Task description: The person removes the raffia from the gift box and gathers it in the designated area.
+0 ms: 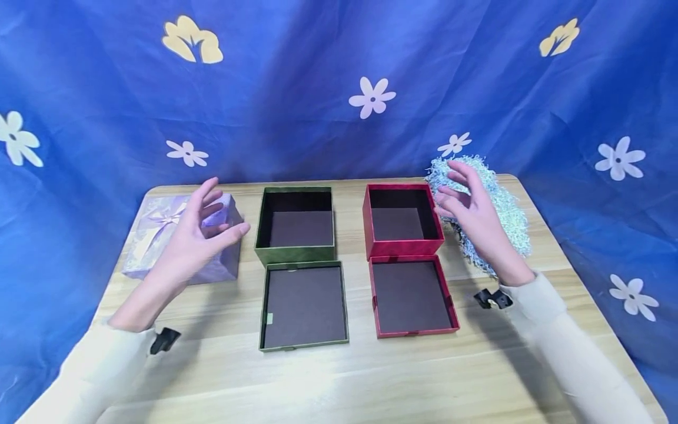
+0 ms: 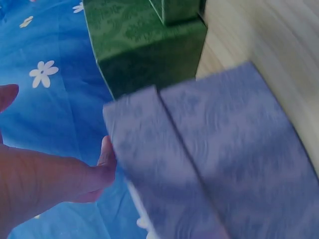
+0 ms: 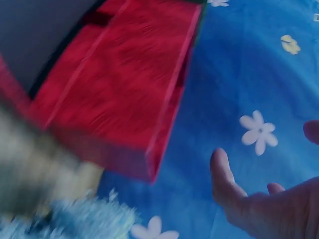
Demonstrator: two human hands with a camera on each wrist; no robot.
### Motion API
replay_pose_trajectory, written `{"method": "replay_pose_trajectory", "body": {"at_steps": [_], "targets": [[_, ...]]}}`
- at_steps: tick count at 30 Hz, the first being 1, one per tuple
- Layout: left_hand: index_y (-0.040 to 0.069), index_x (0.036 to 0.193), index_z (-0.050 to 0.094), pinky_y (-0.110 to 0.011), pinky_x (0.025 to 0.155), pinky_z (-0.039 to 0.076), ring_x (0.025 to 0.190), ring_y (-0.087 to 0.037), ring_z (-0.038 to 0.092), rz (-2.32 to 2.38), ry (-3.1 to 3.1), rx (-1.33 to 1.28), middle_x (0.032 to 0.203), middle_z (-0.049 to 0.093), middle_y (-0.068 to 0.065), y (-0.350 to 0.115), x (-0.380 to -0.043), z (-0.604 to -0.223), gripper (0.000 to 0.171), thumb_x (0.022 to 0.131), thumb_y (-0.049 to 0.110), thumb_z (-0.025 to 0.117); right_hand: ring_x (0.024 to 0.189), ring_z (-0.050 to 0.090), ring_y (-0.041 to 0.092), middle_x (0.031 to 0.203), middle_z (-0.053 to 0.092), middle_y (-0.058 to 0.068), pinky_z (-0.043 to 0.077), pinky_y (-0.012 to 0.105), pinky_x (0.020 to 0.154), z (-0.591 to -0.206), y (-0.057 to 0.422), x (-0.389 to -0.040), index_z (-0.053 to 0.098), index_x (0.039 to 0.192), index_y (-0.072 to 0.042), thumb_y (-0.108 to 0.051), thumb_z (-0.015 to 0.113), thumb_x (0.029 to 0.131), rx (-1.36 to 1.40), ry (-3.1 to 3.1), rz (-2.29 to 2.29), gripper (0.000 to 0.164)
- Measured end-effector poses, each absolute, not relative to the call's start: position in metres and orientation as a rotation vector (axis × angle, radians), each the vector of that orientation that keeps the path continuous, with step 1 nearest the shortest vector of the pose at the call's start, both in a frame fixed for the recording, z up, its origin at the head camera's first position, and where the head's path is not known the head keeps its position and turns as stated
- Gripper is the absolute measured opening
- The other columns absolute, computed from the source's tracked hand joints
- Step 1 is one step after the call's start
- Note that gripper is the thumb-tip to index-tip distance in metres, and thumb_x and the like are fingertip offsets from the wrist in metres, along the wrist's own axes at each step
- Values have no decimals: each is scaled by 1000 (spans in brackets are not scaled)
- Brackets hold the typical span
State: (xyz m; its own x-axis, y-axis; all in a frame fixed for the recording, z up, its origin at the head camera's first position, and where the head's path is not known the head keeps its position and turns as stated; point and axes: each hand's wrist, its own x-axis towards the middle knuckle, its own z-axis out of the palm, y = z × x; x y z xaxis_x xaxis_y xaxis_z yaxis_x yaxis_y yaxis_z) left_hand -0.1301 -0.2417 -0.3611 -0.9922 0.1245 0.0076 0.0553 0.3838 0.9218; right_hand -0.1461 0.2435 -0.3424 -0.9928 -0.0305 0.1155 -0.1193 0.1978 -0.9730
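My left hand (image 1: 188, 244) hovers over the purple gift box (image 1: 140, 250), its fingers loosely bent and nothing in them. That box has a ribbon bow on top; in the left wrist view its side (image 2: 209, 144) fills the lower right. On the other side, my right hand (image 1: 474, 215) hangs above a pile of light-blue shredded paper (image 1: 511, 221), next to the red box (image 1: 405, 248). Its fingers are relaxed and hold nothing. The red box stands uncovered with its dark inside showing, and so does the green box (image 1: 296, 254).
A green lid (image 1: 304, 309) lies inside up in front of the green box. Before the red box lies a red lid (image 1: 415, 297), also inside up. The wooden table (image 1: 312, 388) meets a blue flowered cloth (image 1: 296, 118) at its back and sides.
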Motion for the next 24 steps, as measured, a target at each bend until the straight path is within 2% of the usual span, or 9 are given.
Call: {"method": "replay_pose_trajectory", "body": {"at_steps": [9,14,17,20,24], "targets": [[25,177,12,-8,92,44,156,-46,32,1582,2646,131,177,21,-18,-279,-126,-345,95,107,23,74,138,57,44,157,49,16,58,52,101,-337,182,-160,42,166,-16,-14,69,107,369,-2381,2110,65],[27,177,12,-8,98,42,157,-32,32,1622,2611,86,176,22,-17,-300,-127,-347,89,110,19,69,128,65,36,156,50,15,57,53,102,-337,143,-167,41,167,-17,-16,70,106,466,-2417,2181,67],[26,176,16,-10,98,45,149,-24,37,1707,2562,64,171,29,-12,-311,-128,-349,84,111,16,67,126,67,31,155,49,15,57,53,104,-337,122,-170,39,167,-18,-15,70,105,521,-2429,2236,70],[23,174,24,-10,91,50,140,-17,44,1896,2431,64,162,38,-8,-323,-129,-353,79,109,9,68,127,66,29,154,49,14,55,54,106,-337,99,-173,39,167,-19,-14,72,104,545,-2418,2303,71],[21,165,43,-13,83,55,123,-4,57,2118,2296,76,146,53,1,-338,-128,-358,68,106,-1,69,127,65,29,154,48,14,52,54,110,-337,65,-173,41,166,-19,-11,72,104,533,-2383,2404,70]]}}
